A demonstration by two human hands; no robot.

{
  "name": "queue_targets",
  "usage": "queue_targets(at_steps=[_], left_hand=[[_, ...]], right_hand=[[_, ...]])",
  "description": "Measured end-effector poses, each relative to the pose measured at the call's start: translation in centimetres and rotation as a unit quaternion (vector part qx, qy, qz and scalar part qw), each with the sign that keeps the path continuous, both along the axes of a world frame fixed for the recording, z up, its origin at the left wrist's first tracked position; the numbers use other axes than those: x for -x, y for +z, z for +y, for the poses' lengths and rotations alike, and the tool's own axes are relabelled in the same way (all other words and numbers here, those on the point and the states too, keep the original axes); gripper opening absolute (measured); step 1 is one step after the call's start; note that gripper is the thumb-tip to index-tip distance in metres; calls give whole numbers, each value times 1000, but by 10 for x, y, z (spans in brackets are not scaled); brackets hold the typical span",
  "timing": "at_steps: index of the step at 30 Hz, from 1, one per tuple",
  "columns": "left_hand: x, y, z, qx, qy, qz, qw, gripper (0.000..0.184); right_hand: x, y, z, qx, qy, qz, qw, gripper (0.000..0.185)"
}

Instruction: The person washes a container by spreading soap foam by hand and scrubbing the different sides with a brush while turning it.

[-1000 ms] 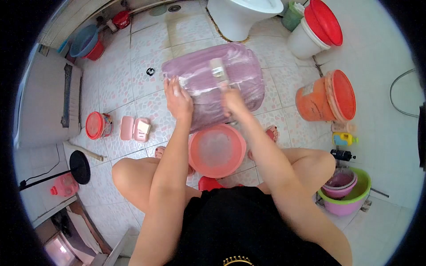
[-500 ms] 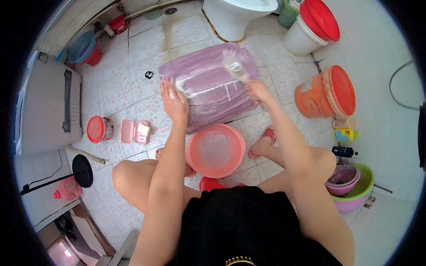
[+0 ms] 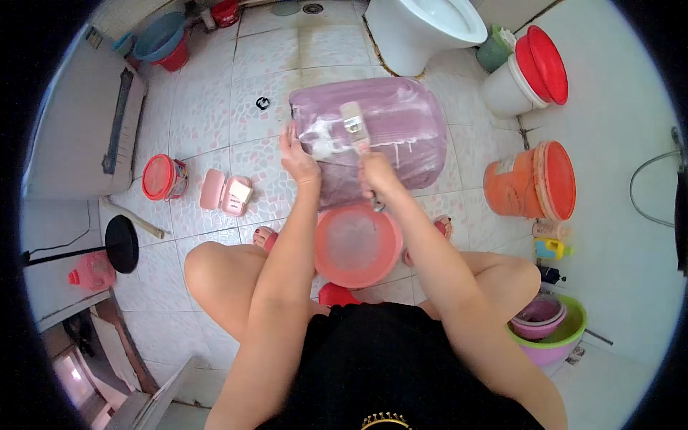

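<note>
A wet purple cloth-like bundle (image 3: 401,115) with white suds lies on the tiled floor in front of me. My right hand (image 3: 378,174) is closed round the handle of a brush (image 3: 354,123), whose pale head rests over the middle of the bundle. My left hand (image 3: 299,159) lies against the bundle's left edge; its fingers point up along that side. Just below the bundle, between my feet, stands a pink basin (image 3: 358,246) with cloudy liquid in it.
Left on the floor are an open pink soap box (image 3: 225,193), a red-lidded pail (image 3: 159,178) and a small black ring (image 3: 263,103). On the right stand an orange bucket (image 3: 512,185), a white bucket (image 3: 505,89) and stacked basins (image 3: 548,344). A toilet (image 3: 419,36) is ahead.
The brush in my right hand has moved left over the bundle, from its upper right to its middle. My left hand stays at the left edge. The whole view has shifted slightly.
</note>
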State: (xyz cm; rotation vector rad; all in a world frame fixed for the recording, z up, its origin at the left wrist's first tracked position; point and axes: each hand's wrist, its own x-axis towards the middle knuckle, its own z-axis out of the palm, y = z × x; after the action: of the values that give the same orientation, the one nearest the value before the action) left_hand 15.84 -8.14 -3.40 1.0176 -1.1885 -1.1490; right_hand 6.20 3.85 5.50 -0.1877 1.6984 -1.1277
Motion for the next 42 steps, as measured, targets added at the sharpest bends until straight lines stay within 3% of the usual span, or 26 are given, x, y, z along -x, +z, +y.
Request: queue_targets(at_steps=[7,8,11,12,14,16,18,19,20,23,27,30,33,36,39,42], left_hand=[[3,3,-3,-84,-28,164,982,44],[-2,8,1,-59,-6,68,996,43],[-4,18,6,-81,-11,113,990,42],[-6,8,4,-73,10,47,996,41],[-5,2,9,-72,20,49,996,41],[-8,1,15,-67,25,3,997,48],[-10,3,25,-54,-12,-21,998,54],[-12,4,28,-47,-29,-33,998,58],[-12,-5,28,-17,-52,-16,998,73],[-18,-4,32,-23,-98,-102,990,73],[-14,-21,30,-25,-98,-105,989,67],[-11,-42,22,-33,-130,-70,988,58],[-19,-21,18,-92,-195,-21,976,51],[-10,-33,25,11,-94,-88,992,49],[-11,-24,27,9,-89,-70,993,54],[-14,-10,27,-12,-120,-51,991,63]], right_hand=[[-55,-16,-5,-27,143,145,979,49],[-55,-24,0,-32,161,175,971,50],[-45,-28,-16,-23,220,259,940,53],[-41,-21,-30,-29,230,264,936,54],[-35,5,-63,-56,247,253,934,55],[-25,22,-103,-134,305,276,902,49],[-23,21,-125,-103,261,497,821,43],[-26,27,-128,-89,283,528,796,44],[-27,35,-129,-73,304,558,769,46],[-24,34,-122,-9,365,595,716,54],[-34,26,-105,-1,391,636,665,57],[-50,34,-69,-40,395,614,682,55],[-50,21,-35,28,374,641,670,57],[-45,29,-42,-20,372,628,683,57],[-34,26,-87,-26,357,648,673,56],[-14,19,-143,-35,312,640,701,54]])
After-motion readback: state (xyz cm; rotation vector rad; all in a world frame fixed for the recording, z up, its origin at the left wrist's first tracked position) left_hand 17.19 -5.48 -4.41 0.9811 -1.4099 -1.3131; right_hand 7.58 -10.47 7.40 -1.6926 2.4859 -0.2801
